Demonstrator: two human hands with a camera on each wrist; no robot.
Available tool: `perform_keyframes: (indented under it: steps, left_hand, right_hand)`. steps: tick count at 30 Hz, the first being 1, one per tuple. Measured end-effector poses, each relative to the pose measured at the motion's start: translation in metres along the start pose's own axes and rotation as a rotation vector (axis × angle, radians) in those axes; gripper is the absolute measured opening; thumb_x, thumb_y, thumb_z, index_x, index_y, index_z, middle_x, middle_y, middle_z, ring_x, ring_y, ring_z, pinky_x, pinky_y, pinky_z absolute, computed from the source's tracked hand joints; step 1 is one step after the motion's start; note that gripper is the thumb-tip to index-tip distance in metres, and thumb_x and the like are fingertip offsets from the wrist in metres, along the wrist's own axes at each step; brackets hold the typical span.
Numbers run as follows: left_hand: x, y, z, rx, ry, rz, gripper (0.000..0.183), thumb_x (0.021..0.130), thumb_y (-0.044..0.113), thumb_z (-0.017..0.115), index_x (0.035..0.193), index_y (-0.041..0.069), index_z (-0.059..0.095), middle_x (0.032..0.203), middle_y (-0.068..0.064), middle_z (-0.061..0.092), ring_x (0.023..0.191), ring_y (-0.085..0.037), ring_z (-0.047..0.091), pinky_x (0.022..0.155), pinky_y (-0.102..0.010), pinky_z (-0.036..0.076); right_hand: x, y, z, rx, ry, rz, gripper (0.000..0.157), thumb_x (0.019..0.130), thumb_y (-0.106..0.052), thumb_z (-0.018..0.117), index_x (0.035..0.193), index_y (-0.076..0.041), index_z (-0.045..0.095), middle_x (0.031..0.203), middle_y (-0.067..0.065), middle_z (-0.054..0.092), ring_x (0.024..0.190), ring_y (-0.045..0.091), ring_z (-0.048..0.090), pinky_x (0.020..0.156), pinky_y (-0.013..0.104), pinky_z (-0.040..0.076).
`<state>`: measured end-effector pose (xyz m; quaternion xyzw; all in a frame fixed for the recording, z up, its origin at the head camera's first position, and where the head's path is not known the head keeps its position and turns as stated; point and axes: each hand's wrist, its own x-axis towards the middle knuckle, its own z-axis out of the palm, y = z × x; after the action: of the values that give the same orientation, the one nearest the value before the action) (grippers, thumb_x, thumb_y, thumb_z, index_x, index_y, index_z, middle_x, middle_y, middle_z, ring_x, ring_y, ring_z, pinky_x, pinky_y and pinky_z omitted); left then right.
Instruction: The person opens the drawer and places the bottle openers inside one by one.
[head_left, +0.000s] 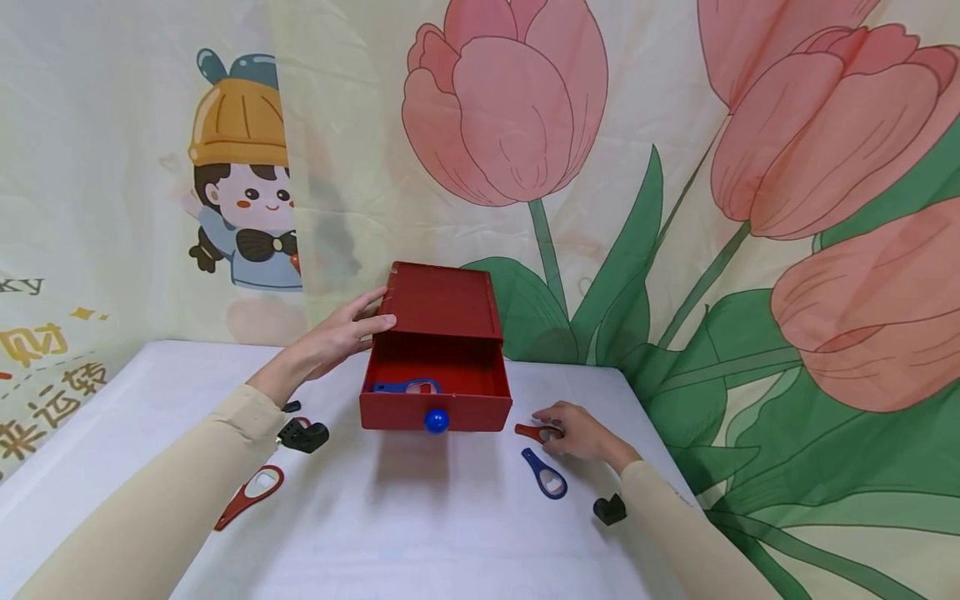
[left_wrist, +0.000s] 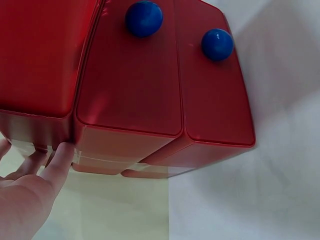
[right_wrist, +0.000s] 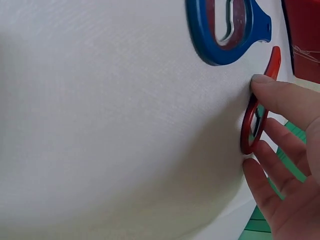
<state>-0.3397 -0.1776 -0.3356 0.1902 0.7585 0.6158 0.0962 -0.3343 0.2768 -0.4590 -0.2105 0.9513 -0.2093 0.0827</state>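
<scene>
My left hand [head_left: 339, 335] rests along the left side of a red drawer cabinet [head_left: 442, 300], fingers extended. The cabinet's top drawer [head_left: 397, 412] is pulled out, and a blue bottle opener [head_left: 390, 387] lies inside it. In the left wrist view, lower drawers with blue knobs [left_wrist: 144, 19] are closed. On the table to the right of the cabinet, my right hand [head_left: 583, 433] pinches a red bottle opener [right_wrist: 247, 131] by its ring end, thumb on one side and fingers on the other. Nearer me lies another blue bottle opener [head_left: 534, 463].
A second red bottle opener [head_left: 238, 505] lies at the left, near my left sleeve. Small black objects [head_left: 306, 437] sit beyond it, and a black piece [head_left: 610, 509] is beside my right sleeve. A printed curtain [head_left: 352, 167] hangs behind the white table [head_left: 465, 533].
</scene>
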Motion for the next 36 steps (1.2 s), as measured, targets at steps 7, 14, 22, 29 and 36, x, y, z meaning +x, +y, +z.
perform_keyframes:
  steps: [7,14,22,29,36]
  left_hand:
    - [0.001,-0.002,0.000,-0.003,0.002,-0.004,0.091,0.105,0.037,0.063,0.173,0.021,0.004,0.177,-0.017,0.011,0.160,-0.043,0.018,0.125,-0.065,0.028]
    - [0.001,-0.003,-0.001,-0.010,0.006,-0.011,0.089,0.106,0.037,0.062,0.173,0.022,0.006,0.176,-0.017,0.012,0.160,-0.043,0.019,0.125,-0.065,0.028]
    - [0.000,-0.001,0.000,-0.005,0.003,-0.002,0.090,0.105,0.037,0.062,0.173,0.021,0.005,0.177,-0.018,0.012,0.160,-0.044,0.018,0.125,-0.066,0.027]
    - [0.000,-0.001,0.000,-0.005,0.008,-0.010,0.090,0.106,0.037,0.062,0.173,0.022,0.004,0.177,-0.018,0.011,0.160,-0.044,0.018,0.125,-0.066,0.027]
    - [0.000,0.000,0.000,-0.009,0.003,-0.009,0.089,0.106,0.037,0.061,0.173,0.021,0.004,0.177,-0.017,0.010,0.160,-0.044,0.018,0.125,-0.065,0.026]
  right_hand:
    - [0.001,-0.003,-0.003,0.011,-0.033,-0.018,0.043,0.091,-0.008,0.084,0.133,-0.007,0.074,0.115,0.007,0.066,0.104,0.023,0.060,0.089,0.039,0.061]
    - [0.004,-0.006,-0.003,-0.035,-0.048,-0.029,0.032,0.092,-0.007,0.083,0.123,-0.011,0.080,0.108,0.004,0.066,0.101,0.023,0.058,0.085,0.036,0.056]
    - [0.006,-0.007,-0.003,-0.053,-0.044,-0.010,0.029,0.091,-0.008,0.083,0.120,-0.011,0.081,0.103,0.002,0.067,0.097,0.021,0.058,0.084,0.036,0.054]
    - [0.003,-0.006,-0.013,-0.048,-0.038,-0.011,0.030,0.092,-0.008,0.083,0.122,-0.010,0.080,0.108,0.003,0.069,0.102,0.022,0.060,0.087,0.037,0.057]
    - [-0.004,-0.008,-0.036,-0.078,0.004,-0.097,0.029,0.092,-0.006,0.080,0.122,-0.007,0.079,0.110,0.010,0.071,0.102,0.029,0.064,0.087,0.040,0.058]
